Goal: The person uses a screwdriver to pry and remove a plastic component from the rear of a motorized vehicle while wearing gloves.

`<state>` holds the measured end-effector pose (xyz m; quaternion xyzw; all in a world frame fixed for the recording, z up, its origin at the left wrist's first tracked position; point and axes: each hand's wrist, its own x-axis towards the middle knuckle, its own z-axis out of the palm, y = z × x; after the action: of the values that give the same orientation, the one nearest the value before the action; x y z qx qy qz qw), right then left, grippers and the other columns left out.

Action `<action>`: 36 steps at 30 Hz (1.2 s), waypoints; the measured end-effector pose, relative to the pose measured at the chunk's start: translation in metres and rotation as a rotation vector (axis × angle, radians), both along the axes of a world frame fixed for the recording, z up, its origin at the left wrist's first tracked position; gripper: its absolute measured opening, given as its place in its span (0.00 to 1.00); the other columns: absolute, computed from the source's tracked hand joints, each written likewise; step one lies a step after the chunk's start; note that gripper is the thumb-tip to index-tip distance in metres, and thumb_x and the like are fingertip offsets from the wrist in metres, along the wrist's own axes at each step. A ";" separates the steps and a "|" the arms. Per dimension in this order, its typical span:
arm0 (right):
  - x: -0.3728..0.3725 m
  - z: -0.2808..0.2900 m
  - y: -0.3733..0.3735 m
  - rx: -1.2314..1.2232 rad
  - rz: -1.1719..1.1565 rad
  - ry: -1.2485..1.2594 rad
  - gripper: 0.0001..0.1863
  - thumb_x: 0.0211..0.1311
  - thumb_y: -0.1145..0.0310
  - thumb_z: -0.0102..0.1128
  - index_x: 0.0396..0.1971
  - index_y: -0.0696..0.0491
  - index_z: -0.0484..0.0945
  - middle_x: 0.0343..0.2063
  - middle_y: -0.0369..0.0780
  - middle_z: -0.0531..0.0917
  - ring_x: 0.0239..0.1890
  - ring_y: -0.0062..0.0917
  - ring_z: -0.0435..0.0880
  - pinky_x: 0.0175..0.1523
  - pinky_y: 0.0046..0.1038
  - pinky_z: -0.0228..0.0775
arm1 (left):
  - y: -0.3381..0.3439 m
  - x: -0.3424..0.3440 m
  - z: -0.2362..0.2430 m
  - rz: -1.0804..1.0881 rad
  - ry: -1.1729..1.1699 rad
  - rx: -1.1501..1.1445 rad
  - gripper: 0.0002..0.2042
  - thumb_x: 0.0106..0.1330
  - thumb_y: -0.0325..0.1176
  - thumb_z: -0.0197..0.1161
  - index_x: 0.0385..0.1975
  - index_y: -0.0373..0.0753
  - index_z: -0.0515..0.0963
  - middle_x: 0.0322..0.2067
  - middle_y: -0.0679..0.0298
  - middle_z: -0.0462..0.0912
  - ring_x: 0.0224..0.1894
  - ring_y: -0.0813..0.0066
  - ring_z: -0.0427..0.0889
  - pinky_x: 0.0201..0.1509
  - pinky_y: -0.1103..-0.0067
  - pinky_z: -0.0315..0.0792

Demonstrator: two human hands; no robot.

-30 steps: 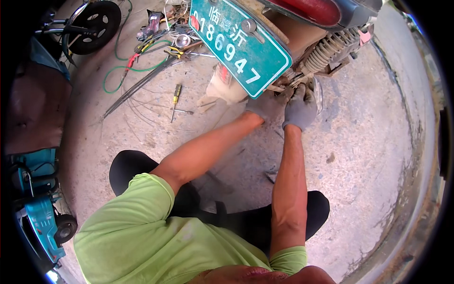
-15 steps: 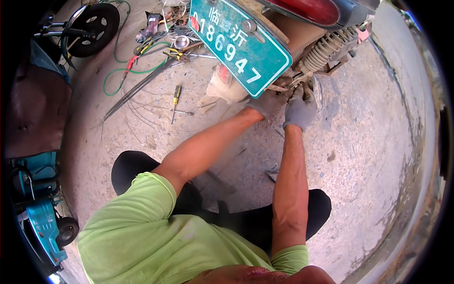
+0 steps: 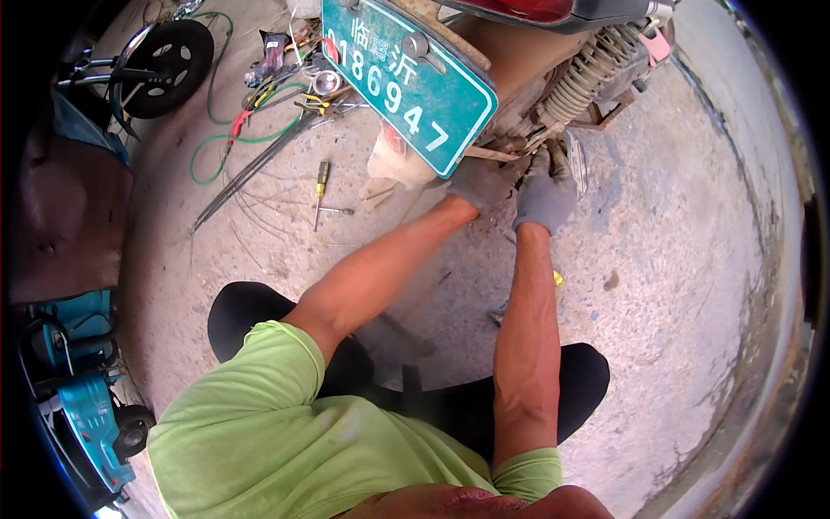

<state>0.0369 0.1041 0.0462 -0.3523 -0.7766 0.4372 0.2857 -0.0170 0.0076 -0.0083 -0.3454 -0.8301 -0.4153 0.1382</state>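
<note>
Work unmoved: left hand (image 3: 484, 182) and right hand (image 3: 545, 198) still close together at the lower end of the shock absorber (image 3: 581, 78), beside the lower corner of the number plate (image 3: 408, 86). Fingers (image 3: 542, 165): opening and grip cannot be told. Plate shifted left in view; work apparently unfinished.

On the rough grey concrete floor (image 3: 674, 268) we see a slim screwdriver with a yellow-and-black handle (image 3: 322, 179), a thin green looped cord (image 3: 192, 166) and a black spoked wheel (image 3: 177, 62); at far left we notice a teal plastic vehicle body (image 3: 89, 419).
</note>
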 end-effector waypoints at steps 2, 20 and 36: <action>-0.002 -0.004 0.000 0.035 0.000 0.145 0.18 0.70 0.62 0.59 0.54 0.52 0.85 0.46 0.43 0.89 0.48 0.34 0.89 0.53 0.33 0.77 | -0.001 -0.001 0.001 -0.057 -0.101 0.061 0.14 0.75 0.39 0.57 0.56 0.48 0.82 0.56 0.62 0.81 0.58 0.61 0.79 0.61 0.68 0.73; -0.007 -0.008 -0.003 -0.053 -0.015 0.257 0.16 0.72 0.63 0.61 0.49 0.60 0.85 0.37 0.43 0.91 0.34 0.24 0.87 0.42 0.27 0.77 | -0.005 0.010 0.025 -0.196 -0.247 0.274 0.15 0.73 0.39 0.60 0.54 0.42 0.80 0.55 0.55 0.81 0.59 0.57 0.78 0.62 0.68 0.72; -0.001 -0.001 0.001 0.096 0.017 0.035 0.20 0.72 0.54 0.54 0.46 0.54 0.85 0.40 0.49 0.88 0.45 0.47 0.86 0.50 0.39 0.76 | -0.003 0.003 0.001 -0.054 0.089 -0.053 0.16 0.75 0.38 0.55 0.59 0.49 0.79 0.59 0.60 0.77 0.63 0.61 0.74 0.66 0.68 0.69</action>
<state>0.0357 0.1050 0.0453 -0.3241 -0.7946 0.4078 0.3120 -0.0143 0.0042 -0.0073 -0.3895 -0.8243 -0.3807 0.1545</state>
